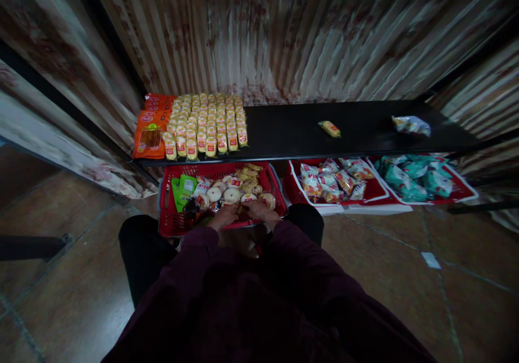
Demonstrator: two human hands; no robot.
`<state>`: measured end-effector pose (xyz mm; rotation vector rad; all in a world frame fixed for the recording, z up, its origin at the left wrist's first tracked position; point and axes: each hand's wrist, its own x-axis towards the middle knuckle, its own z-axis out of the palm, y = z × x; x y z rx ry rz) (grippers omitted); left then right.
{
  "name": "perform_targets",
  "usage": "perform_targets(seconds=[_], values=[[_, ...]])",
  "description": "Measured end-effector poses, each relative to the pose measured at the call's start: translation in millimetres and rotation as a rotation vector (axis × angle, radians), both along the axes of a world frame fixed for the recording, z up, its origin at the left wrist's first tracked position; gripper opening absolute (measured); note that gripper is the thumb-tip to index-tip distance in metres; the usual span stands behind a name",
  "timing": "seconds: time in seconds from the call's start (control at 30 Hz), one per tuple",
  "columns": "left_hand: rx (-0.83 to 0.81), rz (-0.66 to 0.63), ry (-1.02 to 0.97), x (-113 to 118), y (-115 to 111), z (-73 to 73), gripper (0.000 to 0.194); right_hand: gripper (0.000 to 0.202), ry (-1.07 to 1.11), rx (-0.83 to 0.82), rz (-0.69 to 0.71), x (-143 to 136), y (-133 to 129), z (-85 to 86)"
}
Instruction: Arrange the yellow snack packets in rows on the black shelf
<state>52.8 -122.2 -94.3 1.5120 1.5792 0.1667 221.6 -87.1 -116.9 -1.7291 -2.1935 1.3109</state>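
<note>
My left hand (pixel 225 215) and my right hand (pixel 261 212) are close together at the near side of a red basket (pixel 165 212) on the floor. Their fingers are bent among the snacks, around a small brownish thing (pixel 242 210) too dark to name. Just beyond the fingers lie round, pale wrapped cakes (pixel 231 195). Golden packaged snacks (pixel 250 173) fill the basket's far right corner. Green packets (pixel 184 190) stand at its left side, near some dark-wrapped snacks (pixel 191 209).
A black shelf (pixel 284 130) above the basket bears rows of small yellow wrapped cakes (pixel 206 125), an orange bag (pixel 152 128), a single cake (pixel 330 129) and a pale packet (pixel 411 126). Two more red baskets hold white-and-orange packets (pixel 330 182) and teal packets (pixel 417 179). Striped curtains (pixel 259 39) hang behind.
</note>
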Motion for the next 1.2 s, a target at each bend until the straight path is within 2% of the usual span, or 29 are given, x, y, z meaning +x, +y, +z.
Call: perform_targets(seconds=[0.13, 0.23, 0.37, 0.53, 0.67, 0.77, 0.93, 1.07, 1.2], values=[[0.026, 0.12, -0.037, -2, 2, -0.6, 0.03, 0.018, 0.142, -0.027, -0.19, 6, 4, -0.9], [0.021, 0.252, -0.078, -6, 5, -1.6, 0.031, 0.023, 0.294, -0.057, -0.372, 8, 5, 0.3], [-0.048, 0.385, -0.201, -7, 6, -2.5, 0.023, 0.031, 0.497, -0.13, -0.59, 0, 2, 2.3], [-0.127, 0.516, -0.404, -4, 5, 0.8, 0.02, 0.031, 0.679, -0.212, -0.74, -10, 1, 9.5], [-0.134, 0.617, -0.532, -2, 6, 1.2, 0.017, 0.036, 0.851, -0.364, -0.848, -13, 1, 17.1], [-0.117, 0.685, -0.593, 0, 8, -1.1, 0.015, 0.041, 0.892, -0.412, -0.886, -14, 3, 18.3], [-0.081, 0.735, -0.68, 10, 13, -2.1, 0.013, 0.041, 0.887, -0.391, -0.911, -13, 15, 12.7], [-0.05, 0.754, -0.734, 18, 18, 0.1, 0.021, 0.034, 0.905, -0.341, -0.838, -11, 23, 8.0], [-0.02, 0.754, -0.782, 24, 21, 2.6, 0.022, 0.027, 0.892, -0.171, -0.686, -6, 28, 1.9]])
